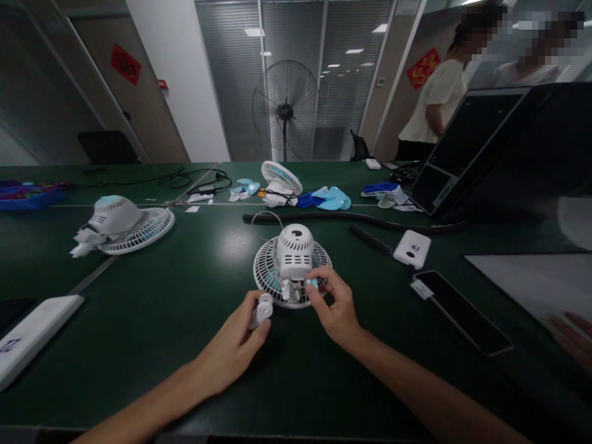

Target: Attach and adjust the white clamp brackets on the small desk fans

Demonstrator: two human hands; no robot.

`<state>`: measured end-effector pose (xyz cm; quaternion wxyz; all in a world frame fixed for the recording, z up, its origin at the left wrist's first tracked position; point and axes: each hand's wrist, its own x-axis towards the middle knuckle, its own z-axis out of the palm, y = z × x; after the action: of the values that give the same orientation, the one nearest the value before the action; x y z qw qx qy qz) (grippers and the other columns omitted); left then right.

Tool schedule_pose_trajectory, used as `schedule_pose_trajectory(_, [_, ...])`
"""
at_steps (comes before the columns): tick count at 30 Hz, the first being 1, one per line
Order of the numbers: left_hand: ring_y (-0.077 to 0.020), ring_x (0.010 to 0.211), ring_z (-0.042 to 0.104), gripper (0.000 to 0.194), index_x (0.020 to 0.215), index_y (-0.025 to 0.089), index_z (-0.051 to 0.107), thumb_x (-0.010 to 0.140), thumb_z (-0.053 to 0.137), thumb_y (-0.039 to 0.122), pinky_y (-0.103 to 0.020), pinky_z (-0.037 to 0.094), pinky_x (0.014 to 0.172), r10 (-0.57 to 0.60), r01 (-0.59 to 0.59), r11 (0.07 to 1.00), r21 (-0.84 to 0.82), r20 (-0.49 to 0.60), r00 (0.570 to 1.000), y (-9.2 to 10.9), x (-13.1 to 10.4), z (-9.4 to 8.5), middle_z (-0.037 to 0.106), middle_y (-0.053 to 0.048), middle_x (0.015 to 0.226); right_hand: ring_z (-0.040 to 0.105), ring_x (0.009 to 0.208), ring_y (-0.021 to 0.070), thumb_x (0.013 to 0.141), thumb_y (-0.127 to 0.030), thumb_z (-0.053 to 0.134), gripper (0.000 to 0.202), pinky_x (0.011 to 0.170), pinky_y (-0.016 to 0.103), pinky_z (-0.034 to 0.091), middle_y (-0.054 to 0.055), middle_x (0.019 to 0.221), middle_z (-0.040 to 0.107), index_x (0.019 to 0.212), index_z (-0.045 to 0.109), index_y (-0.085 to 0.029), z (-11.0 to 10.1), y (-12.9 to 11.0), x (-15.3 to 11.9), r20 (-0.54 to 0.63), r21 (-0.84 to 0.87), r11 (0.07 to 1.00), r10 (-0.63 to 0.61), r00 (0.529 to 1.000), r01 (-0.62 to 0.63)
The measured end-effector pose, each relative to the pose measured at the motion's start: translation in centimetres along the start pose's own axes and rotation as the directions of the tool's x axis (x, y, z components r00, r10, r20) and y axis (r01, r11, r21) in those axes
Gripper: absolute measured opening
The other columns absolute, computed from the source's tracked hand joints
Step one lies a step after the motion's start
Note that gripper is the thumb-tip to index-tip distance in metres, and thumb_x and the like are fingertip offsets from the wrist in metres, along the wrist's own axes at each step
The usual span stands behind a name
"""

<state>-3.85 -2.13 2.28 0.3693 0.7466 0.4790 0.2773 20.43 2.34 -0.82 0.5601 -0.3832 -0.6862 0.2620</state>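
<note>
A small white fan lies grille-down on the green table in front of me, its motor housing facing up. My left hand is closed around a small white plastic part with a round end, just left of the fan's near edge. At the near side of the housing, my right hand pinches at the fan's bracket. A thin piece seems to sit between thumb and forefinger, too small to make out. A thin wire loops up behind the housing.
Another white fan lies at left, a third at the back. A black tube crosses behind my fan. At right are a power bank, a phone and a black case. Someone's hand rests at the right edge.
</note>
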Motion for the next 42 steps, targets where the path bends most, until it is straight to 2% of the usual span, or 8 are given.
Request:
schedule_pose_trajectory(4, [-0.0221, 0.095, 0.066, 0.028, 0.126, 0.023, 0.056, 0.104, 0.052, 0.039, -0.033, 0.053, 0.084, -0.026, 0.025, 0.983, -0.184, -0.007, 1.000, 1.7, 0.1, 1.2, 0.069, -0.007, 0.111, 0.063, 0.092, 0.0182, 0.097, -0.027, 0.063, 0.011, 0.071, 0.026, 0.055, 0.004, 0.103, 0.062, 0.108, 0.063, -0.024, 0.2, -0.4, -0.1, 0.037, 0.047, 0.999, -0.004, 0.999, 0.002])
schedule_pose_trajectory(11, [-0.0073, 0.038, 0.043, 0.036, 0.104, 0.021, 0.051, 0.091, 0.068, 0.049, -0.016, 0.030, 0.034, -0.284, 0.215, 0.875, -0.435, -0.100, 0.954, 1.2, 0.4, 3.2, 0.061, 0.005, 0.068, 0.062, 0.097, 0.0180, 0.096, -0.024, 0.063, 0.014, 0.072, 0.024, 0.056, 0.004, 0.107, 0.060, 0.111, 0.062, -0.025, 0.5, -1.3, -0.3, 0.093, 0.092, 0.996, -0.002, 0.996, -0.006])
schedule_pose_trajectory(19, [-0.0089, 0.026, 0.041, 0.048, 0.099, 0.023, 0.041, 0.083, 0.077, 0.052, -0.014, 0.029, 0.025, -0.349, 0.249, 0.792, -0.558, -0.079, 0.934, 0.8, 2.1, 4.2, 0.050, 0.013, 0.050, 0.064, 0.097, 0.0192, 0.095, -0.022, 0.064, 0.017, 0.073, 0.027, 0.056, 0.005, 0.108, 0.063, 0.112, 0.063, -0.025, 0.5, -1.2, -0.4, 0.129, 0.066, 0.997, -0.057, 0.990, 0.049])
schedule_pose_trajectory(24, [-0.0168, 0.069, 0.071, 0.036, 0.105, 0.019, 0.055, 0.087, 0.075, 0.043, -0.031, 0.065, 0.061, -0.236, 0.040, 0.764, -0.644, -0.221, 0.946, 1.0, 1.8, 4.9, 0.069, -0.003, 0.096, 0.065, 0.097, 0.0192, 0.095, -0.018, 0.066, 0.018, 0.074, 0.028, 0.057, 0.006, 0.108, 0.065, 0.111, 0.065, -0.023, 0.2, -1.2, -0.3, 0.128, 0.031, 0.995, -0.093, 0.987, 0.090])
schedule_pose_trajectory(27, [-0.0217, 0.091, 0.073, 0.038, 0.113, 0.020, 0.060, 0.086, 0.077, 0.038, -0.040, 0.065, 0.085, -0.217, 0.001, 0.750, -0.662, -0.244, 0.945, 0.9, 1.5, 4.9, 0.071, -0.007, 0.111, 0.067, 0.098, 0.0193, 0.094, -0.015, 0.067, 0.018, 0.081, 0.031, 0.058, 0.006, 0.107, 0.068, 0.111, 0.067, -0.023, -0.1, -0.9, -0.1, 0.169, 0.029, 0.978, -0.207, 0.964, 0.206])
schedule_pose_trajectory(34, [-0.0220, 0.079, 0.074, 0.044, 0.114, 0.018, 0.066, 0.082, 0.081, 0.043, -0.039, 0.066, 0.079, -0.276, 0.084, 0.760, -0.645, -0.204, 0.939, 0.7, 1.3, 4.4, 0.073, -0.005, 0.093, 0.070, 0.110, 0.0215, 0.098, -0.013, 0.062, 0.032, 0.087, 0.036, 0.063, 0.006, 0.121, 0.073, 0.127, 0.064, -0.027, -0.1, -0.1, 0.0, 0.136, -0.028, 0.979, -0.197, 0.971, 0.202])
schedule_pose_trajectory(38, [-0.0205, 0.076, 0.072, 0.046, 0.117, 0.017, 0.066, 0.081, 0.082, 0.042, -0.038, 0.066, 0.077, -0.265, 0.078, 0.751, -0.655, -0.191, 0.945, 0.7, 1.3, 4.3, 0.072, -0.004, 0.088, 0.066, 0.122, 0.0232, 0.100, -0.007, 0.056, 0.039, 0.105, 0.047, 0.057, 0.007, 0.134, 0.069, 0.132, 0.062, -0.028, 0.2, -0.2, 0.0, 0.267, -0.064, 0.907, -0.386, 0.883, 0.416])
schedule_pose_trajectory(42, [-0.0189, 0.077, 0.072, 0.050, 0.123, 0.017, 0.064, 0.082, 0.081, 0.039, -0.036, 0.066, 0.080, -0.251, 0.050, 0.740, -0.671, -0.206, 0.946, 0.7, 1.5, 4.3, 0.074, -0.004, 0.088, 0.069, 0.111, 0.0230, 0.099, -0.012, 0.060, 0.035, 0.092, 0.043, 0.062, 0.009, 0.126, 0.069, 0.130, 0.067, -0.028, 0.5, -0.1, -0.2, 0.176, -0.203, 0.920, -0.304, 0.936, 0.337])
